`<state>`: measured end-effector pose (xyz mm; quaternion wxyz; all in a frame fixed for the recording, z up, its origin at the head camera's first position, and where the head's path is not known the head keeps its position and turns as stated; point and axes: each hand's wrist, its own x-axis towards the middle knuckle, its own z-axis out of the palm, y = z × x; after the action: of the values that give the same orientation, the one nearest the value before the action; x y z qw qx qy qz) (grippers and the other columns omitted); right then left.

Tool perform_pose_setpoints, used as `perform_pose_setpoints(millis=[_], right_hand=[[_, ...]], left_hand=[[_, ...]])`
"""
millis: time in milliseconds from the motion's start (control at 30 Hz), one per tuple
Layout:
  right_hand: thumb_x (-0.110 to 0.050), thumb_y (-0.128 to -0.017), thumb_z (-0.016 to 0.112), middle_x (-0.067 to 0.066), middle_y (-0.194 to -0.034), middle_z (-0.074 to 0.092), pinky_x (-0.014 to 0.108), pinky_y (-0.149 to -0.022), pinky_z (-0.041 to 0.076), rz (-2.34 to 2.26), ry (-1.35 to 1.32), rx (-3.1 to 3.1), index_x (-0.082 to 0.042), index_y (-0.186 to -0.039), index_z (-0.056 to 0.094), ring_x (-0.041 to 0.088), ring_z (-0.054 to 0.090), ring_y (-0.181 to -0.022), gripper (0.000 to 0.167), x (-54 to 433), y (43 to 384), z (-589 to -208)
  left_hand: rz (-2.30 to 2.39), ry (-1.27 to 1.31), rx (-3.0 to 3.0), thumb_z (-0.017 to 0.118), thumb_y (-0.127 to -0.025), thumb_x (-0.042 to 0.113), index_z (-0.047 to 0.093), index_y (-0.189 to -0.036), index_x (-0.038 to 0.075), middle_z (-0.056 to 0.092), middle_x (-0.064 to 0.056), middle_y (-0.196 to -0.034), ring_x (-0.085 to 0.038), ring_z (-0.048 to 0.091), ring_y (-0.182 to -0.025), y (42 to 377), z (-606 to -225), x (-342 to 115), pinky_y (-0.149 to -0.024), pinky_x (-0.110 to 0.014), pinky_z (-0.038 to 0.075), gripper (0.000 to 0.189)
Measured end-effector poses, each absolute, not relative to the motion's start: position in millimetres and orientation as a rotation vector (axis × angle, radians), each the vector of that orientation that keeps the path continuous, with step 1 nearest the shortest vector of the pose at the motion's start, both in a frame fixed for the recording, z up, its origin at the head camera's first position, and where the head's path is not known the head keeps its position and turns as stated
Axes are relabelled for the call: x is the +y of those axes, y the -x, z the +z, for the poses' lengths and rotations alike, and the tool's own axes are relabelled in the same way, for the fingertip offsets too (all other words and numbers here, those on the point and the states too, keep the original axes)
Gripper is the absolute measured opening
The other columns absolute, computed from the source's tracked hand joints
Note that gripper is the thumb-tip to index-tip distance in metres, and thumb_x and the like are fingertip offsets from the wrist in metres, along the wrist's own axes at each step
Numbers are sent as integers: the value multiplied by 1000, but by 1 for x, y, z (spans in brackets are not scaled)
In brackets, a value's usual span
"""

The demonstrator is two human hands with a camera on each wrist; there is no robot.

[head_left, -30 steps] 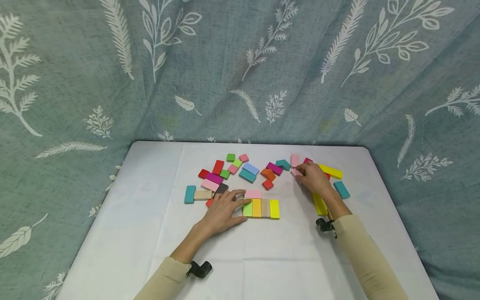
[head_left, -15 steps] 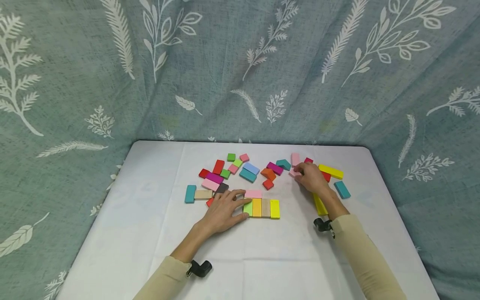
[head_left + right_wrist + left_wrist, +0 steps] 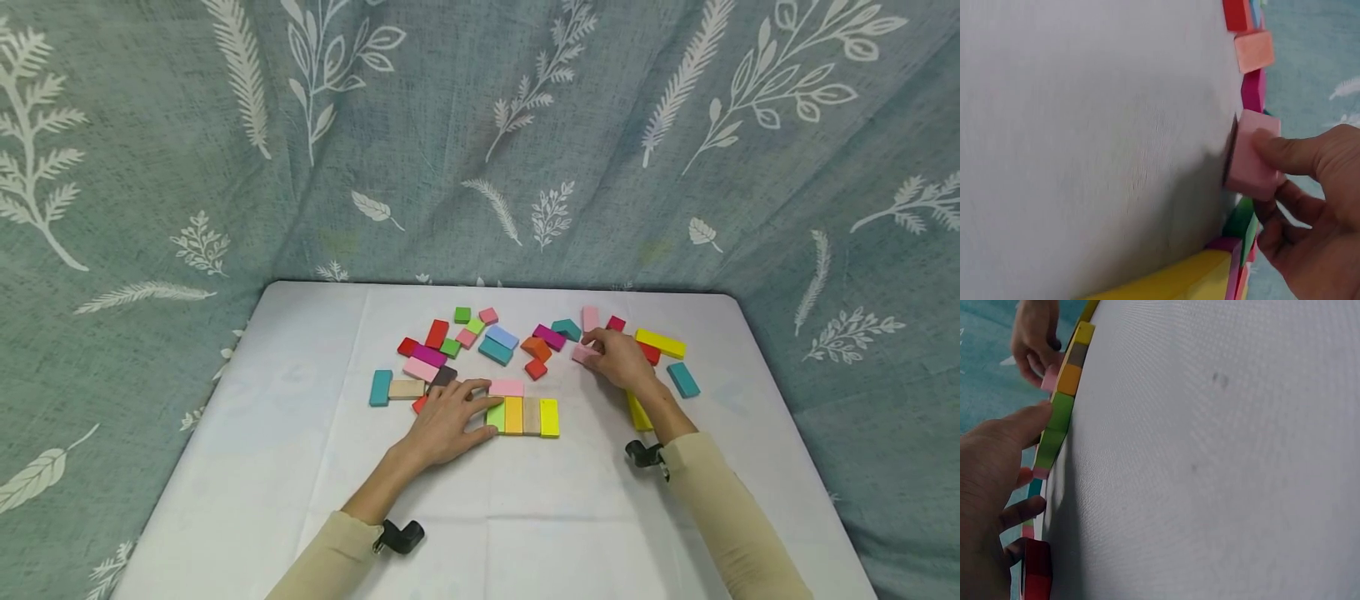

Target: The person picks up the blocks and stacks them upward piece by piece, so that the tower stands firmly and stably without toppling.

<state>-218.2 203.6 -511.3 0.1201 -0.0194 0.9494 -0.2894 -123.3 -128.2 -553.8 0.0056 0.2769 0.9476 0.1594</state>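
In the head view my right hand point(image 3: 621, 357) pinches a pink rectangular block point(image 3: 584, 354) between thumb and fingers. The right wrist view shows the thumb on the broad face of this pink block point(image 3: 1251, 156), close over the white cloth. My left hand point(image 3: 447, 425) lies with extended fingers at the left end of a row of upright-laid blocks. Its index finger and thumb touch the light green block point(image 3: 496, 419). Right of that come an orange block point(image 3: 513, 417), a wood-coloured block point(image 3: 531, 417) and a yellow block point(image 3: 550, 418). Another pink block point(image 3: 507, 388) lies across the row's far side.
Loose coloured blocks lie at the back, among them a teal block point(image 3: 495, 352), an orange notched block point(image 3: 536, 348) and a teal arch point(image 3: 566, 329). Long yellow blocks point(image 3: 660, 343) lie around my right hand. A teal block point(image 3: 381, 388) and a wooden block point(image 3: 407, 390) lie left.
My right hand has shifted slightly left and nearer with the pink block, away from the other pink block behind it. My left hand has stayed in place.
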Motion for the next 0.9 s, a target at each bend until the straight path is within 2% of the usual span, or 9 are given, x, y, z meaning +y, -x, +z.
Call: perform_pose_setpoints(millis=[233, 367, 600, 767, 900], right_hand=[[-21, -91, 77, 4, -105, 66, 32, -76, 54, -1100, 264, 2618, -18, -120, 72, 25, 59, -97, 30, 184, 203, -504], [-22, -88, 79, 1, -99, 66, 30, -74, 53, -1061, 356, 2544, -20, -116, 74, 23, 58, -93, 28, 165, 195, -503], [-21, -87, 80, -3, -95, 66, 28, -76, 54, -948, 376, 2551, -21, -104, 75, 20, 57, -91, 18, 148, 191, -513], [-24, -87, 80, -5, -97, 69, 27, -75, 55, -886, 400, 2597, -20, -108, 76, 17, 58, -91, 22, 145, 191, -518], [-26, -88, 79, -5, -103, 71, 31, -83, 55, -842, 439, 2632, -20, -113, 77, 17, 59, -96, 26, 143, 191, -517]], left_hand=[[501, -857, 2952, 66, -90, 56, 58, -143, 34, 45, 2, -153, -24, 43, -135, 121, -551, -127, -100, -44, 36, 57], [493, -854, 2954, 66, -91, 57, 57, -143, 35, 45, 2, -153, -24, 43, -136, 122, -551, -128, -101, -45, 35, 57], [509, -895, 2971, 66, -91, 57, 58, -143, 34, 47, 2, -151, -23, 45, -131, 122, -553, -129, -96, -43, 37, 57], [502, -887, 2966, 64, -92, 58, 57, -143, 35, 46, 2, -152, -23, 45, -133, 123, -554, -130, -97, -43, 36, 57], [497, -877, 2960, 63, -92, 59, 57, -144, 35, 45, 3, -153, -24, 44, -134, 123, -554, -130, -99, -43, 36, 57]])
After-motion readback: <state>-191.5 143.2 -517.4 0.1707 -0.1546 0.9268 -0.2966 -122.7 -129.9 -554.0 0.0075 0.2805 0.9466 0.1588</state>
